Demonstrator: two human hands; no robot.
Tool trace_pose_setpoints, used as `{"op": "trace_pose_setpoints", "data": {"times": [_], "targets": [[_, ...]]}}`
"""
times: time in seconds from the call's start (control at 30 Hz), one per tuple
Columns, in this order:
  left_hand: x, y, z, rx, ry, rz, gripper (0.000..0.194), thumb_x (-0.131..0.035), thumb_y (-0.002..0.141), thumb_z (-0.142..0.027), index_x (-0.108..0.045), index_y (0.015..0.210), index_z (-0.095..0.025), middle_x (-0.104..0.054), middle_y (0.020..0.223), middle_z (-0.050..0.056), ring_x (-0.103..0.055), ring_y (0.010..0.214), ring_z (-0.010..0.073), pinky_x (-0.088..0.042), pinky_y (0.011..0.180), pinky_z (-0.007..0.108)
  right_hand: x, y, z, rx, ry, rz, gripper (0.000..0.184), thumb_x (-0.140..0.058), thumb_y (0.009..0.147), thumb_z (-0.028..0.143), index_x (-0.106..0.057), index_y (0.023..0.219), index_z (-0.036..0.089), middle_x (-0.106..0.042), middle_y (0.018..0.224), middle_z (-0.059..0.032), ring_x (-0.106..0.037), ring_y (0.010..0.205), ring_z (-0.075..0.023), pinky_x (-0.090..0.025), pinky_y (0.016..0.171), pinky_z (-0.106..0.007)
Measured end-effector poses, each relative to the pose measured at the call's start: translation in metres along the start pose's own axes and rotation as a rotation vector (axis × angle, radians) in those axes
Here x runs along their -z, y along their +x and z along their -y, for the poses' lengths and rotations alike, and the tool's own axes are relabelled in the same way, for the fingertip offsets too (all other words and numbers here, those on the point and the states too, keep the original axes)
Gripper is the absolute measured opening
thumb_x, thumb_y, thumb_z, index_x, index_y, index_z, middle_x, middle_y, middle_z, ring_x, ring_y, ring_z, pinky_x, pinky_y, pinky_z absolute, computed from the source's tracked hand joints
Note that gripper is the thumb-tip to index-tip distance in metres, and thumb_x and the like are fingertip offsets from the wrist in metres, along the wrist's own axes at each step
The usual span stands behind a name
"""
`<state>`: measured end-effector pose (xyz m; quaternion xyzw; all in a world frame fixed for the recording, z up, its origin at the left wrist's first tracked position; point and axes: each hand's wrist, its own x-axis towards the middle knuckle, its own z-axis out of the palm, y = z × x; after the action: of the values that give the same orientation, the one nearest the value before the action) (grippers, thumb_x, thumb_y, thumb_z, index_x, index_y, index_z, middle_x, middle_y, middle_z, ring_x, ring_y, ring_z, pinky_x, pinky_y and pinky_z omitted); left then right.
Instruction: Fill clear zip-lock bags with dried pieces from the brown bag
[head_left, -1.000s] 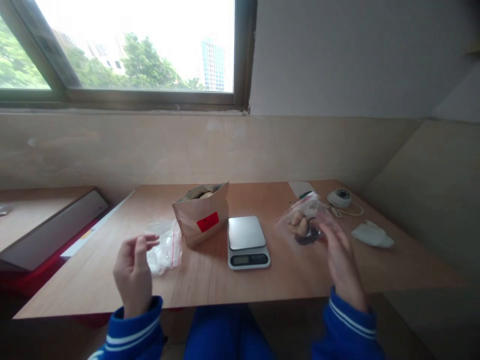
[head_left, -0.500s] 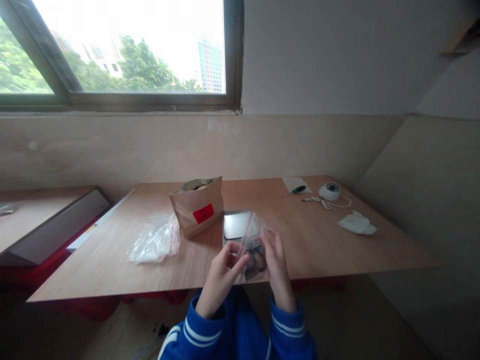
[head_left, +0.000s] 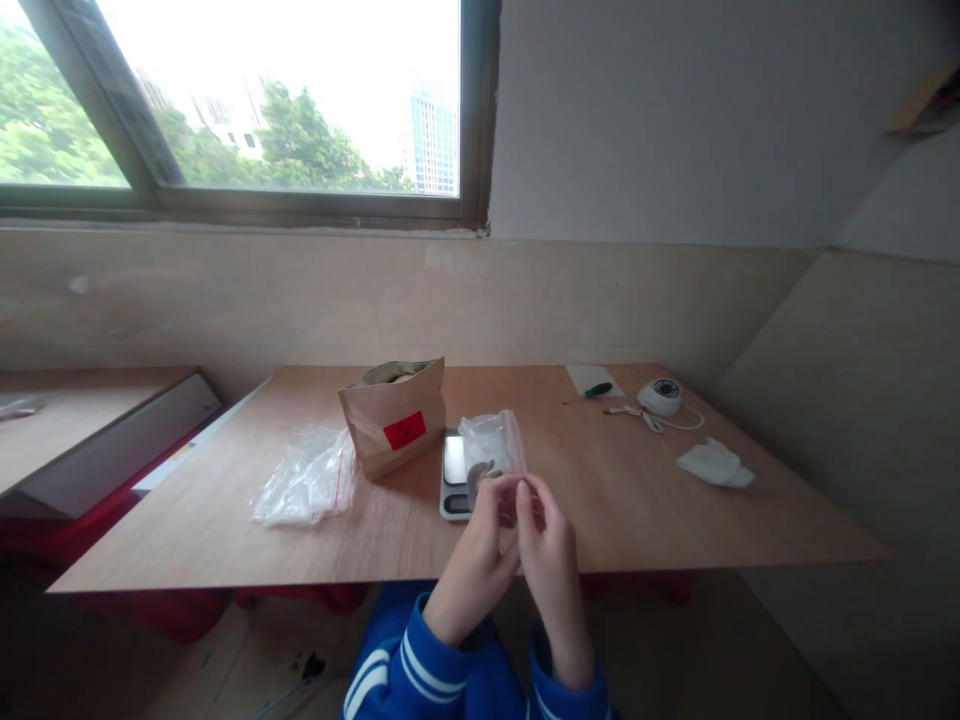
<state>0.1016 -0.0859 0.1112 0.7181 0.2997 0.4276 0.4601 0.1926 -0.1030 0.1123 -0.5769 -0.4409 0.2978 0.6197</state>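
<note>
Both my hands meet in front of me over the near edge of the wooden table (head_left: 645, 520). My left hand (head_left: 480, 555) and my right hand (head_left: 551, 555) pinch the lower part of a small clear zip bag (head_left: 491, 445) with a red seal line. The bag stands upright between the fingertips, with dark pieces inside near my fingers. Just behind it lies a small digital kitchen scale (head_left: 452, 475), partly hidden by the bag. An open brown paper bag with a red label (head_left: 394, 425) stands to the left of the scale.
A heap of empty clear zip bags (head_left: 304, 480) lies left of the paper bag. At the far right are a round white device with a cable (head_left: 660, 397), a green-handled screwdriver on paper (head_left: 598, 389) and a crumpled white tissue (head_left: 712, 465). A window runs above the wall.
My right hand carried the small bag from the right side to the middle. My left hand came in from the left and joined it; both now hold the bag upright over the scale.
</note>
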Motion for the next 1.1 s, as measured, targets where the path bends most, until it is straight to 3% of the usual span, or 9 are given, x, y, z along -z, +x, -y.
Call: {"op": "trace_pose_setpoints", "data": {"times": [0.13, 0.3, 0.47, 0.57, 0.7, 0.9, 1.1], "targets": [[-0.001, -0.012, 0.008, 0.082, -0.073, -0.081, 0.027, -0.047, 0.092, -0.027, -0.043, 0.117, -0.021, -0.052, 0.113, 0.009, -0.055, 0.102, 0.0192, -0.047, 0.090, 0.036, 0.007, 0.002, -0.004, 0.076, -0.078, 0.154, 0.034, -0.046, 0.091, 0.043, -0.069, 0.102, 0.020, -0.072, 0.098, -0.0111, -0.069, 0.088, -0.0263, -0.058, 0.073, -0.036], [0.006, -0.012, 0.017, 0.122, -0.125, -0.137, 0.013, -0.047, 0.092, -0.032, -0.045, 0.097, -0.021, -0.053, 0.092, 0.003, -0.055, 0.083, 0.0142, -0.046, 0.075, 0.028, 0.008, 0.006, -0.011, 0.156, -0.169, 0.171, 0.026, -0.052, 0.088, 0.037, -0.073, 0.092, 0.021, -0.073, 0.090, -0.0087, -0.069, 0.079, -0.0244, -0.056, 0.070, -0.034], [0.015, -0.013, 0.017, 0.198, -0.066, -0.125, 0.022, -0.044, 0.092, -0.039, -0.047, 0.083, -0.019, -0.051, 0.077, -0.001, -0.050, 0.068, 0.0119, -0.041, 0.065, 0.025, 0.007, 0.007, -0.012, 0.121, -0.131, 0.232, 0.024, -0.058, 0.085, 0.038, -0.074, 0.085, 0.020, -0.072, 0.084, -0.0069, -0.069, 0.071, -0.0208, -0.056, 0.062, -0.029], [0.017, -0.015, 0.017, 0.239, 0.019, -0.187, 0.028, -0.044, 0.091, -0.045, -0.048, 0.080, -0.019, -0.050, 0.072, -0.002, -0.049, 0.065, 0.0118, -0.039, 0.063, 0.024, 0.005, 0.004, -0.011, 0.060, -0.111, 0.263, 0.025, -0.059, 0.084, 0.040, -0.073, 0.083, 0.019, -0.071, 0.080, -0.0062, -0.067, 0.065, -0.0194, -0.055, 0.058, -0.027], [0.018, -0.014, 0.022, 0.269, 0.062, -0.293, 0.035, -0.046, 0.088, -0.049, -0.042, 0.070, -0.020, -0.043, 0.060, -0.005, -0.044, 0.057, 0.0110, -0.035, 0.055, 0.023, 0.002, -0.001, -0.010, 0.038, -0.107, 0.270, 0.028, -0.058, 0.085, 0.042, -0.071, 0.077, 0.019, -0.071, 0.075, -0.0053, -0.066, 0.063, -0.0187, -0.053, 0.057, -0.026], [0.022, -0.010, 0.023, 0.245, -0.010, -0.270, 0.036, -0.046, 0.086, -0.050, -0.047, 0.067, -0.019, -0.042, 0.057, -0.004, -0.038, 0.053, 0.0101, -0.033, 0.050, 0.022, 0.005, -0.003, -0.007, 0.054, -0.086, 0.249, 0.026, -0.057, 0.086, 0.040, -0.070, 0.078, 0.018, -0.070, 0.076, -0.0040, -0.066, 0.066, -0.0170, -0.052, 0.059, -0.025], [0.016, -0.009, 0.017, 0.238, 0.011, -0.387, 0.034, -0.048, 0.082, -0.046, -0.047, 0.061, -0.019, -0.039, 0.052, -0.004, -0.036, 0.050, 0.0102, -0.032, 0.049, 0.022, -0.006, -0.007, -0.001, 0.021, -0.052, 0.186, 0.026, -0.059, 0.083, 0.041, -0.070, 0.077, 0.018, -0.068, 0.076, -0.0055, -0.064, 0.064, -0.0176, -0.052, 0.057, -0.026]]}}
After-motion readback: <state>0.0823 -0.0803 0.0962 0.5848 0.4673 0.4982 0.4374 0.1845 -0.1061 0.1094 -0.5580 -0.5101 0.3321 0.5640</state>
